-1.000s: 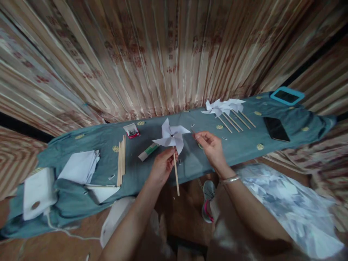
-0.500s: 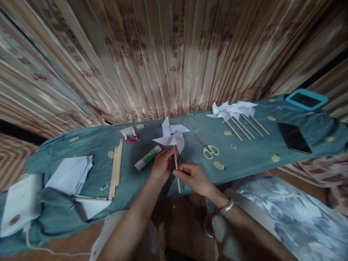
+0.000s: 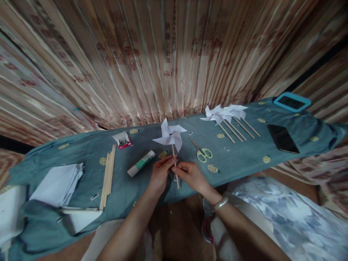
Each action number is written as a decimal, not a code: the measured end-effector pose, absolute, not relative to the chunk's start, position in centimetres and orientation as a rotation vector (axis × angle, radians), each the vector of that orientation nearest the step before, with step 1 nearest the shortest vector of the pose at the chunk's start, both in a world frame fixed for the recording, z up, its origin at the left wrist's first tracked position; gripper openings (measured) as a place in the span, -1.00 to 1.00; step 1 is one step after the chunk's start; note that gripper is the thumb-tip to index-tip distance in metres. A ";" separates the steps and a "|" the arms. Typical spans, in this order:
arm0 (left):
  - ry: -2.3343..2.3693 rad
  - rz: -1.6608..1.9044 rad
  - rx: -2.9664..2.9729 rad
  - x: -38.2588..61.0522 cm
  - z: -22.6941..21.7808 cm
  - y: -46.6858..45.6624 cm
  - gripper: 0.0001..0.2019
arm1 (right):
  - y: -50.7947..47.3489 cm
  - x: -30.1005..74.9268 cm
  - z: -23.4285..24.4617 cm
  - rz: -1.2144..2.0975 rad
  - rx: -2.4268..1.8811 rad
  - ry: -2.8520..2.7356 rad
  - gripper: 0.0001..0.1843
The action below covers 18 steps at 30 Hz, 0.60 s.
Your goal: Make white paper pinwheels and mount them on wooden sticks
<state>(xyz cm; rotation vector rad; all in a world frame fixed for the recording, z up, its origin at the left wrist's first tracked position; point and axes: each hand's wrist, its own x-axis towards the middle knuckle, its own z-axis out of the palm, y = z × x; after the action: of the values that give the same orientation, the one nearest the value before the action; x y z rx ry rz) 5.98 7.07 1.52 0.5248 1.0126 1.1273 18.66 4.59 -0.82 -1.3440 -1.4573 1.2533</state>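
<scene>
As the head view shows, the left hand (image 3: 160, 175) pinches the stick (image 3: 178, 183) of a white paper pinwheel (image 3: 174, 136) just below its blades, and the right hand (image 3: 192, 177) grips it slightly lower, fingertips nearly together. The blades lie just beyond the fingers. The step in hand seems to be handling the assembled piece; the next move calls for gripping only the stick. Scissors (image 3: 202, 154) rest right of the fingers.

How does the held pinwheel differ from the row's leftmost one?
The held pinwheel has its stick in the left hand and right hand; the leftmost pinwheel lies on the cloth. The held pinwheel's stick points nearly straight down the picture; the leftmost pinwheel's slants rightward. Both are white, with wooden sticks.
</scene>
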 end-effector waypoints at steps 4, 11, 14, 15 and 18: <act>1.047 1.131 0.529 5.8 1.3 6.9 -0.63 | 5.6 20.1 0.7 1.118 -1.372 -1.634 -0.56; 1.097 1.003 0.662 5.5 1.2 5.6 -0.63 | 8.6 26.0 3.0 0.526 -1.475 -1.171 -0.57; 1.115 0.924 0.751 5.5 1.0 4.9 -0.65 | 9.3 26.8 3.0 0.603 -1.381 -1.061 -0.55; 1.117 0.905 0.773 5.5 1.0 4.8 -0.66 | 9.5 26.7 3.0 0.693 -1.347 -1.021 -0.53; 1.116 0.893 0.813 5.3 1.1 4.8 -0.68 | 9.7 26.1 2.9 0.906 -1.291 -0.919 -0.49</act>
<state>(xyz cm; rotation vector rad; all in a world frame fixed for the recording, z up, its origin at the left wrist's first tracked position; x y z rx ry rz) 5.35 4.77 1.10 0.8125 1.1160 0.8925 26.12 9.72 2.88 -1.2913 -0.9186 0.9062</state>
